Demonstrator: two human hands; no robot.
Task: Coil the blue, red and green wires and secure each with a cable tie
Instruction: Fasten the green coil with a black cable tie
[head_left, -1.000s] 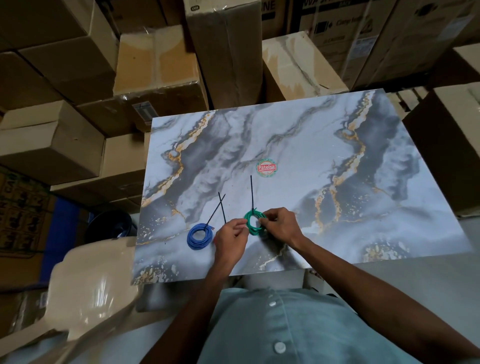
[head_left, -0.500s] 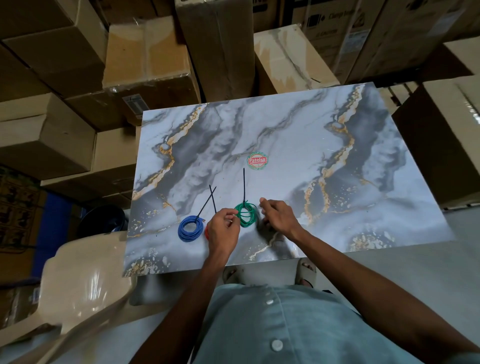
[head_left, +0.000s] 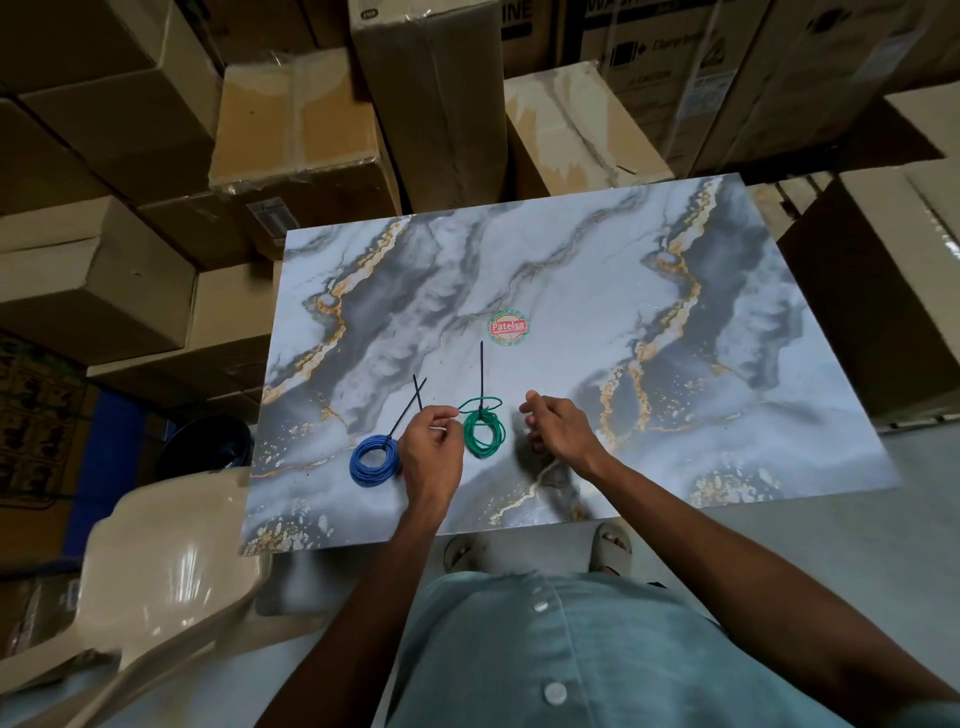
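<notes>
A green wire coil (head_left: 484, 435) lies on the marble-patterned table (head_left: 571, 291), bound by a black cable tie (head_left: 482, 374) whose tail points away from me. One loose green loop sticks out at the coil's top. My left hand (head_left: 431, 452) has curled fingers, and its thumb and forefinger pinch the green wire's left end. My right hand (head_left: 558, 431) hovers just right of the coil with loosely curled fingers, holding nothing. The blue wire coil (head_left: 375, 460), also tied with a black tie (head_left: 408, 410), lies left of my left hand. A second black tie tail (head_left: 418, 391) runs under that hand. No red wire shows.
A round red and green sticker (head_left: 509, 326) sits mid-table. Cardboard boxes (head_left: 301, 114) are stacked behind the table and on both sides. A beige plastic chair (head_left: 171, 561) stands at the near left. My sandalled feet (head_left: 613, 545) show under the table's front edge.
My right hand has let go of the green coil and drawn off to the right. The coil now lies flat on the table. My left hand stays at its left edge.
</notes>
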